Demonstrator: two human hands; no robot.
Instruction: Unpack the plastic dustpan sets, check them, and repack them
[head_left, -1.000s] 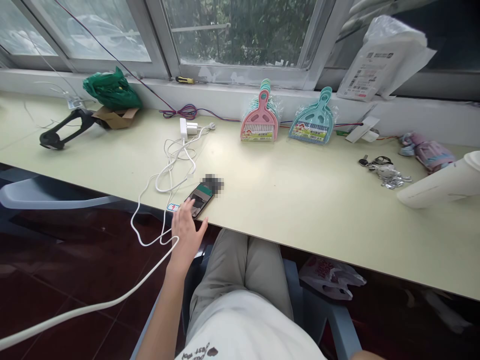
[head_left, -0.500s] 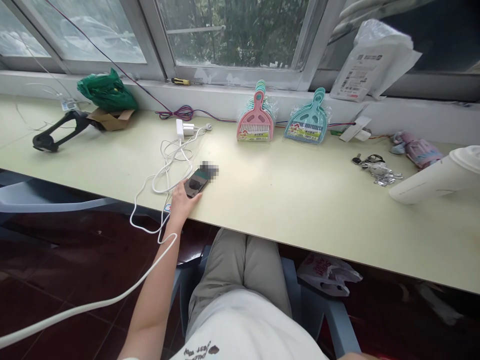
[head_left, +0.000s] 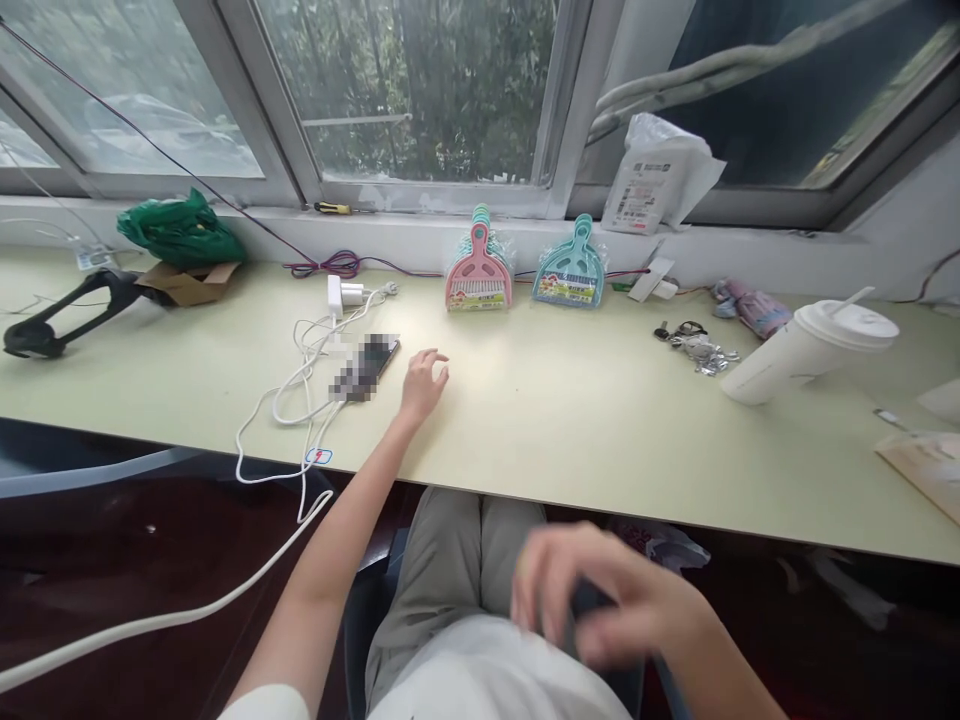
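Observation:
My left hand (head_left: 425,385) is over the pale tabletop, just right of a smartphone (head_left: 384,362). Its fingers are loosely bent and apart, with nothing in them. The phone, partly covered by a pixelated patch, lies beside a white charging cable (head_left: 281,410). My right hand (head_left: 607,590) is above my lap, in front of the table edge. Motion blurs it, but its curled fingers and thumb stand apart, and I see no object between them.
A white charger (head_left: 337,297) lies behind the phone. Pink (head_left: 480,270) and teal dustpan sets (head_left: 571,275) stand by the window wall. Keys (head_left: 701,348) and a tilted white cup (head_left: 795,355) are on the right. A black frame-like object (head_left: 67,310) lies far left.
My left hand has let go of the phone and moved right; the phone now lies on the table. My right hand has come up into view from the bottom edge. The view has shifted right.

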